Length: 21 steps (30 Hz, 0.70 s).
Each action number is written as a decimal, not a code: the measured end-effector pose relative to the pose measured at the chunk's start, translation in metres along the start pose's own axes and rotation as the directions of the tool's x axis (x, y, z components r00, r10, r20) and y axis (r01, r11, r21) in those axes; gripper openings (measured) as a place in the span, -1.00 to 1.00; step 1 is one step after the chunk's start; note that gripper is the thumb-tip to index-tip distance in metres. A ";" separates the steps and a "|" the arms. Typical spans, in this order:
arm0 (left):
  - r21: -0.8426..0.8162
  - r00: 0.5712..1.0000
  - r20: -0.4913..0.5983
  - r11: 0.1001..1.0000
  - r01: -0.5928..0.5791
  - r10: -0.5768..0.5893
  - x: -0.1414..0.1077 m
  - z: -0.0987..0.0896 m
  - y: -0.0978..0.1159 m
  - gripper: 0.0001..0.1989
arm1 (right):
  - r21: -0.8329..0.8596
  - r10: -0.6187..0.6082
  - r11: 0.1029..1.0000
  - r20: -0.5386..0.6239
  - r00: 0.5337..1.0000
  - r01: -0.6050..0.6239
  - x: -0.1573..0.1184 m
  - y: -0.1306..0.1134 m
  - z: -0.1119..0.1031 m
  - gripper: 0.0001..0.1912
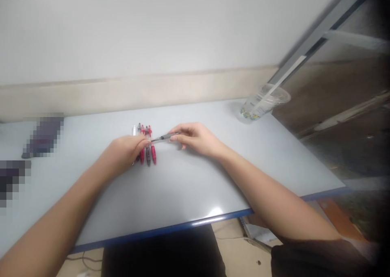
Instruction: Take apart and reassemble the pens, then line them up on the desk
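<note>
A slim pen with a grey grip [166, 137] is held almost level above the table between both hands. My right hand [196, 139] pinches its right end between thumb and fingers. At the thin left end, the closed fingertips of my left hand [128, 149] meet it; whether they grip the tip or another small part is too blurred to tell. Below my left hand lies a row of several pens, among them a red pen [154, 155], a dark grey pen [148, 157] and a white pen [134, 130]. My left hand partly covers this row.
A clear plastic cup [251, 111] stands near the table's back right corner. Two blurred-out dark objects, one of them a purplish shape [45, 135], lie at the left. The white table [183, 187] has a blue front edge and backs onto a wall.
</note>
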<state>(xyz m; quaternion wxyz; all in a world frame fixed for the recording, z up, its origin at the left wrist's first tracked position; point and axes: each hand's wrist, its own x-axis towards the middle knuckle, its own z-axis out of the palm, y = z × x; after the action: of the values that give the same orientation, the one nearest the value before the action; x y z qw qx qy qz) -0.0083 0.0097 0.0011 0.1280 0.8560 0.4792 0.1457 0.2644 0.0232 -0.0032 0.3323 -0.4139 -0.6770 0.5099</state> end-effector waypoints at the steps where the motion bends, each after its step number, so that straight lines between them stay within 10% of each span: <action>1: -0.002 1.000 0.008 1.000 0.001 -0.001 0.000 0.001 -0.001 -0.58 | 0.013 0.001 1.000 0.002 1.000 -0.001 0.000 0.000 0.000 -0.70; 21: -0.394 0.991 0.010 0.911 0.126 -0.133 0.000 -0.003 0.000 -0.52 | 0.420 0.075 0.907 -0.142 0.987 -0.008 0.000 0.006 0.016 -0.56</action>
<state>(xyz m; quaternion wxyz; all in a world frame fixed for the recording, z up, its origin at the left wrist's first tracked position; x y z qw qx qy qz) -0.0092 0.0099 0.0045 0.3027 0.7779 0.4969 0.2372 0.2515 0.0167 -0.0130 0.4539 -0.3858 -0.5152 0.6162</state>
